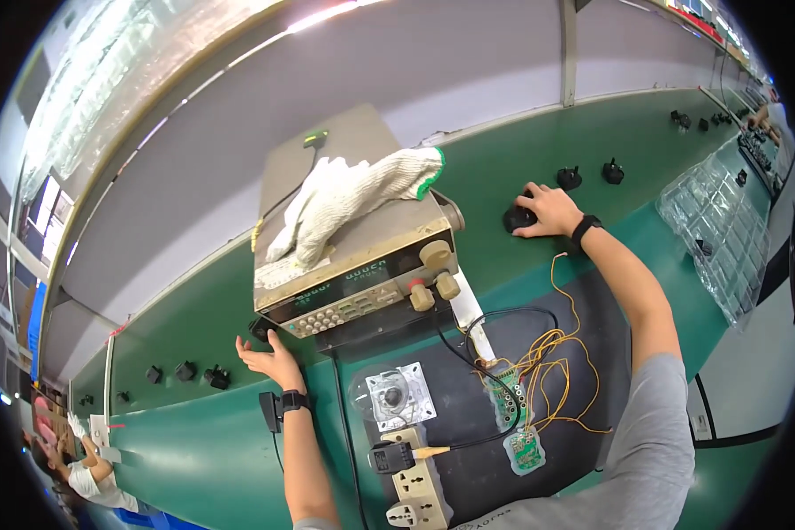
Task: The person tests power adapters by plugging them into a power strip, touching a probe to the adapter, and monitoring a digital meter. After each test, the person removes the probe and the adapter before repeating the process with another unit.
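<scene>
One bench power supply [362, 256] bearing one white glove [349, 199], two circuit boards [514, 397], left hand [269, 360] open-fingered beside supply, right hand [548, 212] outstretched, fingers closed over one black plug [518, 217] mid-worktop [468, 168].

The right hand [546, 212] covers most of a black plug [518, 218], so its shape stays unclear. The left hand [272, 360] hides part of another small black piece [258, 330]. The power strip [417, 488] is cut off at the lower edge. The tray stack's [714, 231] contents are too small to tell.
</scene>
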Demonstrator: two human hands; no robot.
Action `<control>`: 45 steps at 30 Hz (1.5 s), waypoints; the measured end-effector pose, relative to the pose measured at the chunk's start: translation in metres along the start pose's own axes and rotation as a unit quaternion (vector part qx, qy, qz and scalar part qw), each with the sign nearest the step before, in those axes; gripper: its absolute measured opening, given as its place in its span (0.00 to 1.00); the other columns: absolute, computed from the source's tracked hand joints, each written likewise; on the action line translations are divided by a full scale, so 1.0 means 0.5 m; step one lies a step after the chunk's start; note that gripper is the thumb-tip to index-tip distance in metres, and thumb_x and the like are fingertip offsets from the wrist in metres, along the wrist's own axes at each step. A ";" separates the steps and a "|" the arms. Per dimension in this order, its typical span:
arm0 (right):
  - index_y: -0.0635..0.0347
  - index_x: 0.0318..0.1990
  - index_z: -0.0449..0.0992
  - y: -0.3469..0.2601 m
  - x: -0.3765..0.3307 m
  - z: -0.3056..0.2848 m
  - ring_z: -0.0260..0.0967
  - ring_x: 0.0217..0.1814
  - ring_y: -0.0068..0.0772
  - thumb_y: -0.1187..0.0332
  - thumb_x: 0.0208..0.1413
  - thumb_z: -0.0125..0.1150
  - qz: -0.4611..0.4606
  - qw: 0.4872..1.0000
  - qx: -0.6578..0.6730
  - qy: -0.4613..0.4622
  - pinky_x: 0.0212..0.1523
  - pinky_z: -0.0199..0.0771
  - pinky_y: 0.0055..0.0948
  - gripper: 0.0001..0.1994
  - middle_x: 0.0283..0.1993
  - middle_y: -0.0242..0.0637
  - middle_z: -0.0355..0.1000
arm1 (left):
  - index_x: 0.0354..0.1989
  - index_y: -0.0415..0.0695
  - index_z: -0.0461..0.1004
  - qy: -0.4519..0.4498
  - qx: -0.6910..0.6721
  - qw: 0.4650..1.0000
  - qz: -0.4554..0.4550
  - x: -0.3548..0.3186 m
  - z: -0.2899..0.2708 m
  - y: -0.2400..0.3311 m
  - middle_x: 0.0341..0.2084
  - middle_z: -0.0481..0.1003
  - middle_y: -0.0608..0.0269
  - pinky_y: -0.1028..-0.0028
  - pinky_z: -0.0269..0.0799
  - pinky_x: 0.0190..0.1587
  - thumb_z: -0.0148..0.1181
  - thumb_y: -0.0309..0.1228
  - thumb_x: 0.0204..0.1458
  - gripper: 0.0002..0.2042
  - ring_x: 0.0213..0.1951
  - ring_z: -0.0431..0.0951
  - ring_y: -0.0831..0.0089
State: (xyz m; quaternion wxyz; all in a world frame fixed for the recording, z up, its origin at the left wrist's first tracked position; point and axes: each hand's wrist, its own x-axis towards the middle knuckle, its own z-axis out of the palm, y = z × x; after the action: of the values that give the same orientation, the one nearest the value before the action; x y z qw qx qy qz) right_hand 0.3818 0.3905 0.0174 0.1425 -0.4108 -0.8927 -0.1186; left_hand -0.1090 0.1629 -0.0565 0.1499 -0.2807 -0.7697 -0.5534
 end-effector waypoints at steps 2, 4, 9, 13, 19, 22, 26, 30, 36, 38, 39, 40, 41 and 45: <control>0.56 0.39 0.75 -0.005 -0.017 -0.013 0.69 0.39 0.46 0.44 0.37 0.65 -0.002 1.000 0.022 -0.002 0.36 0.72 0.40 0.27 0.42 0.43 0.66 | 0.60 0.42 0.52 0.006 -0.018 1.000 -0.015 -0.004 -0.011 0.001 0.50 0.60 0.47 0.57 0.51 0.56 0.61 0.32 0.49 0.32 0.53 0.58 0.54; 0.57 0.39 0.75 -0.024 -0.036 -0.050 0.68 0.41 0.46 0.45 0.36 0.67 -0.018 0.999 0.034 -0.015 0.37 0.72 0.41 0.28 0.40 0.43 0.65 | 0.60 0.41 0.52 0.010 -0.032 0.999 -0.016 -0.004 -0.036 -0.004 0.51 0.59 0.46 0.57 0.50 0.57 0.60 0.32 0.49 0.31 0.54 0.57 0.54; 0.58 0.37 0.75 -0.080 -0.200 -0.186 0.67 0.43 0.45 0.47 0.34 0.68 0.066 0.992 0.089 -0.061 0.39 0.71 0.40 0.27 0.41 0.42 0.65 | 0.61 0.40 0.51 0.002 -0.067 0.998 -0.001 -0.007 -0.028 0.009 0.53 0.58 0.44 0.59 0.50 0.58 0.59 0.30 0.50 0.31 0.55 0.56 0.53; 0.55 0.42 0.75 -0.162 -0.304 -0.211 0.64 0.51 0.46 0.45 0.33 0.69 0.068 0.985 0.113 -0.112 0.43 0.71 0.42 0.30 0.48 0.41 0.65 | 0.59 0.39 0.54 0.018 -0.046 0.998 0.040 -0.001 -0.011 -0.007 0.51 0.60 0.45 0.60 0.53 0.57 0.60 0.27 0.47 0.30 0.53 0.59 0.54; 0.69 0.61 0.57 -0.035 -0.209 -0.276 0.50 0.67 0.49 0.46 0.41 0.68 0.029 0.913 0.288 -0.288 0.65 0.51 0.35 0.45 0.63 0.54 0.56 | 0.59 0.39 0.52 -0.034 -0.046 0.998 0.027 -0.065 -0.061 -0.003 0.54 0.57 0.48 0.61 0.56 0.55 0.60 0.26 0.49 0.30 0.55 0.58 0.55; 0.45 0.65 0.55 0.114 -0.145 -0.189 0.38 0.72 0.54 0.38 0.35 0.66 0.257 0.955 0.090 -0.121 0.61 0.47 0.61 0.48 0.69 0.51 0.42 | 0.61 0.41 0.51 -0.070 -0.057 0.996 -0.011 -0.098 -0.077 0.040 0.56 0.56 0.49 0.62 0.56 0.55 0.59 0.26 0.50 0.31 0.57 0.57 0.56; 0.41 0.63 0.60 0.321 -0.126 -0.029 0.28 0.72 0.60 0.33 0.25 0.68 0.382 0.916 0.107 -0.059 0.61 0.43 0.66 0.51 0.70 0.49 0.40 | 0.61 0.41 0.50 -0.094 -0.039 0.995 -0.010 -0.110 -0.049 0.054 0.57 0.56 0.49 0.62 0.52 0.58 0.58 0.26 0.50 0.31 0.57 0.56 0.56; 0.47 0.53 0.72 0.236 0.003 0.015 0.40 0.70 0.50 0.37 0.30 0.68 0.240 0.943 0.204 -0.110 0.58 0.51 0.61 0.40 0.63 0.44 0.55 | 0.61 0.39 0.51 -0.077 -0.028 0.997 0.011 -0.098 -0.069 0.025 0.56 0.56 0.48 0.64 0.50 0.60 0.59 0.26 0.50 0.31 0.58 0.56 0.57; 0.59 0.34 0.75 0.163 0.023 0.054 0.53 0.60 0.46 0.54 0.37 0.68 0.207 0.974 0.095 -0.013 0.47 0.67 0.49 0.20 0.43 0.40 0.65 | 0.60 0.42 0.53 -0.068 -0.029 0.997 -0.014 -0.098 -0.059 0.044 0.55 0.57 0.52 0.62 0.57 0.54 0.61 0.29 0.49 0.31 0.57 0.58 0.60; 0.60 0.30 0.74 0.192 -0.007 0.058 0.57 0.58 0.45 0.59 0.37 0.66 0.228 0.966 0.122 -0.010 0.47 0.67 0.47 0.16 0.42 0.42 0.66 | 0.60 0.42 0.53 -0.067 -0.039 0.997 -0.022 -0.101 -0.052 0.042 0.55 0.57 0.51 0.60 0.57 0.54 0.61 0.29 0.49 0.31 0.57 0.58 0.59; 0.61 0.28 0.74 0.209 -0.031 0.063 0.58 0.56 0.45 0.61 0.37 0.65 0.245 0.958 0.148 -0.003 0.47 0.67 0.45 0.14 0.41 0.43 0.66 | 0.60 0.42 0.53 -0.065 -0.043 0.997 -0.024 -0.102 -0.046 0.043 0.55 0.57 0.51 0.60 0.57 0.54 0.61 0.29 0.49 0.31 0.57 0.58 0.59; 0.63 0.23 0.73 0.197 -0.040 0.042 0.61 0.54 0.44 0.62 0.37 0.65 0.235 0.956 0.175 0.000 0.48 0.67 0.40 0.13 0.36 0.45 0.68 | 0.60 0.42 0.53 -0.065 -0.035 0.997 -0.019 -0.102 -0.053 0.040 0.55 0.56 0.51 0.60 0.57 0.54 0.61 0.29 0.49 0.31 0.57 0.58 0.58; 0.66 0.21 0.72 0.184 -0.056 0.020 0.69 0.42 0.41 0.64 0.38 0.63 0.182 0.974 0.133 0.020 0.39 0.70 0.32 0.12 0.26 0.45 0.69 | 0.60 0.42 0.53 -0.066 -0.027 0.997 -0.014 -0.102 -0.058 0.038 0.55 0.56 0.51 0.59 0.57 0.54 0.61 0.29 0.48 0.31 0.57 0.58 0.58; 0.66 0.21 0.72 0.111 -0.141 -0.106 0.68 0.25 0.31 0.64 0.39 0.65 0.255 0.936 0.238 -0.051 0.28 0.69 0.27 0.13 0.19 0.38 0.69 | 0.58 0.39 0.54 -0.049 -0.023 0.998 0.015 -0.103 -0.070 0.035 0.54 0.58 0.48 0.60 0.54 0.57 0.61 0.29 0.48 0.30 0.57 0.57 0.55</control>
State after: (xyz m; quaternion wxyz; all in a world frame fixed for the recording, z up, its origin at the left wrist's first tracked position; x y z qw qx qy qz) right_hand 0.4767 0.3590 0.0471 0.2161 -0.5840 -0.7663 0.1583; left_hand -0.0602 0.1205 -0.0589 0.1139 -0.3227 -0.7588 -0.5542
